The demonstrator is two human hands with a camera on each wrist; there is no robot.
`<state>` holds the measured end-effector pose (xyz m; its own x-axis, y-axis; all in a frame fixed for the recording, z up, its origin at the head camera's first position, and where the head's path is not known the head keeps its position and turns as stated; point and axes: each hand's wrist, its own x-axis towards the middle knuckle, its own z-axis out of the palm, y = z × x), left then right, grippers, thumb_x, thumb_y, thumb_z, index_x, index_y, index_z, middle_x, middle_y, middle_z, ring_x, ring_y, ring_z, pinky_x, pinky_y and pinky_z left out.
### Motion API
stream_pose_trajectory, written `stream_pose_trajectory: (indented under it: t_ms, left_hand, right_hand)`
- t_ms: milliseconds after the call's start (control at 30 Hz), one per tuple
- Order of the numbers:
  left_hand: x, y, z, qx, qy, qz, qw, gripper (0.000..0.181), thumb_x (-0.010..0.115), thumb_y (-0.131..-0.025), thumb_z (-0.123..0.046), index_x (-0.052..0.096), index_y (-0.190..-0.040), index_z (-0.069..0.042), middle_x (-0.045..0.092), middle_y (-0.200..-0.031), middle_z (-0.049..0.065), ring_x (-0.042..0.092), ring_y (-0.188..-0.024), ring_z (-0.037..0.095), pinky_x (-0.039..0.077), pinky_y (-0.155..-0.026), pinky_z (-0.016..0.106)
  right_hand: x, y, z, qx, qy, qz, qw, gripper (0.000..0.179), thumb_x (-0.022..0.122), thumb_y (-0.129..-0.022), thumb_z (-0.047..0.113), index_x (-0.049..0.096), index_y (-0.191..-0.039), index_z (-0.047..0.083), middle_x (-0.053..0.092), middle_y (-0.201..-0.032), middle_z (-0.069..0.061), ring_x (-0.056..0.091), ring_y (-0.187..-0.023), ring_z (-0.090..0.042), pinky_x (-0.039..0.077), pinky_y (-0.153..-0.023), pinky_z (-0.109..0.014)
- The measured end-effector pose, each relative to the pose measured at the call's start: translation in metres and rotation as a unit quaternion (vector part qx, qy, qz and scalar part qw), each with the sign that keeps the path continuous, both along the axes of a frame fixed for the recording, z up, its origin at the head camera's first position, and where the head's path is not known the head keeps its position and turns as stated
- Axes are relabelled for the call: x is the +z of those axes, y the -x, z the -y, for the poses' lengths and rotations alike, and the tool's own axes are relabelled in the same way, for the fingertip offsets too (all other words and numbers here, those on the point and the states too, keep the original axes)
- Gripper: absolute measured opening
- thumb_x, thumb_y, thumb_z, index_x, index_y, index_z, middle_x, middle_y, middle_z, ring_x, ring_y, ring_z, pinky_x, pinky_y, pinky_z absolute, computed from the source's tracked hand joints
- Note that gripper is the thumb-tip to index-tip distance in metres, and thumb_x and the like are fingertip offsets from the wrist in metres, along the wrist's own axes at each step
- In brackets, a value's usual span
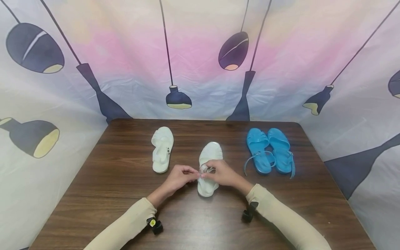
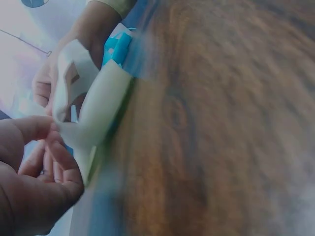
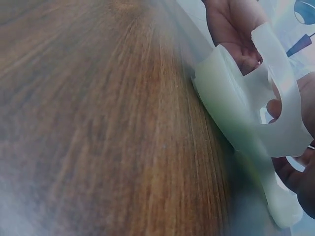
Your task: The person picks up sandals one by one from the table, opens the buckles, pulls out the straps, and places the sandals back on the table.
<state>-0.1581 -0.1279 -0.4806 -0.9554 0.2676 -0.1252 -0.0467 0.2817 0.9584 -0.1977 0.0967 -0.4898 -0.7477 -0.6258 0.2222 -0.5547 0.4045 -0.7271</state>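
A white sandal (image 1: 211, 151) lies on the table before me, toe pointing away. At its left edge the thumb and forefinger of my left hand (image 1: 179, 178) pinch the end of the ankle strap (image 2: 68, 130). From the right side my right hand (image 1: 222, 172) reaches over the sandal, its thumb and fingers holding the strap close to the left fingertips. The buckle is mostly hidden by the fingers. In the right wrist view the white heel (image 3: 221, 83) and the looped back strap (image 3: 288, 93) stand up beside the hand. To the left lies the other white sandal (image 1: 161, 146), its strap with a small metal buckle (image 1: 168, 150).
A pair of blue sandals (image 1: 264, 152) lies side by side at the right, straps loose. The brown wooden table (image 1: 125, 194) reaches back to a cloth backdrop (image 1: 200, 52) printed with hanging lamps.
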Motion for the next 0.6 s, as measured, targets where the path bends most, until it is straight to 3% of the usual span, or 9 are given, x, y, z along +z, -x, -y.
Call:
stream_pose_trajectory:
  t_ms: [100,200,300,400,600]
  left_hand:
    - [0.001,0.001,0.001,-0.010,0.001,0.003,0.9999,0.021,0.079,-0.090,-0.021,0.079,-0.099,-0.002,0.069,-0.075,0.003,0.063,-0.070,0.018,0.049,-0.056,0.028]
    - [0.004,0.002,0.001,-0.023,0.020,-0.020,0.9993,0.021,0.076,-0.092,-0.023,0.078,-0.099,-0.003,0.073,-0.082,0.007,0.065,-0.074,0.018,0.052,-0.060,0.029]
    - [0.007,0.001,0.000,-0.014,0.063,-0.076,0.9950,0.019,0.076,-0.091,-0.028,0.077,-0.097,-0.009,0.075,-0.086,0.003,0.067,-0.076,0.014,0.055,-0.065,0.028]
    - [0.009,0.001,-0.001,0.005,0.088,-0.148,0.9850,0.018,0.080,-0.089,-0.030,0.076,-0.095,-0.014,0.073,-0.084,-0.006,0.068,-0.075,0.008,0.057,-0.068,0.025]
    - [0.013,0.004,-0.004,-0.006,0.088,-0.246,0.9653,0.016,0.085,-0.086,-0.021,0.079,-0.098,-0.011,0.075,-0.089,-0.004,0.070,-0.081,0.007,0.059,-0.073,0.022]
  right_hand:
    - [-0.001,0.000,0.000,-0.002,0.004,0.000,1.0000,0.013,0.081,-0.089,0.019,0.075,-0.098,0.012,0.073,-0.093,0.006,0.066,-0.089,-0.007,0.055,-0.083,-0.027]
    - [-0.001,0.000,0.000,-0.003,0.000,0.000,1.0000,0.014,0.081,-0.089,0.020,0.075,-0.100,0.011,0.074,-0.096,0.005,0.067,-0.092,-0.009,0.056,-0.085,-0.028]
    - [-0.001,0.000,0.001,-0.004,-0.005,0.001,1.0000,0.015,0.080,-0.090,0.021,0.075,-0.101,0.011,0.074,-0.097,0.004,0.068,-0.094,-0.010,0.056,-0.085,-0.029]
    - [0.000,0.000,0.001,-0.003,-0.005,0.001,1.0000,0.014,0.079,-0.092,0.022,0.075,-0.101,0.011,0.074,-0.096,0.004,0.068,-0.094,-0.010,0.057,-0.085,-0.028]
    - [0.000,0.001,0.002,0.001,-0.004,0.008,1.0000,0.013,0.079,-0.092,0.023,0.076,-0.100,0.013,0.074,-0.096,0.007,0.067,-0.093,-0.008,0.057,-0.085,-0.026]
